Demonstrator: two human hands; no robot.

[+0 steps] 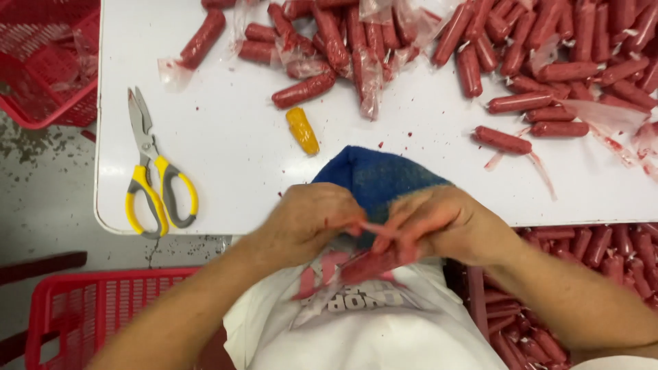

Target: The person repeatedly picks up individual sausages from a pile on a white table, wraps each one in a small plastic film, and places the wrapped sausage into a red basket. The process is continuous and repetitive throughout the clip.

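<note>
My left hand (312, 219) and my right hand (442, 223) meet close to my chest, just off the near edge of the white table (226, 157). Between them they hold a red sausage (370, 264) in a clear plastic casing; the picture is blurred there. My fingers pinch the wrapper at the sausage's upper end. A blue cloth (373, 175) lies on the table edge right behind my hands.
Yellow-handled scissors (152, 168) lie on the table's left part. A small yellow piece (302, 130) lies mid-table. Many red sausages (534, 68) and empty wrappers (370, 82) cover the far side. Red baskets stand at top left (48, 68), bottom left (89, 308) and, full of sausages, at right (589, 274).
</note>
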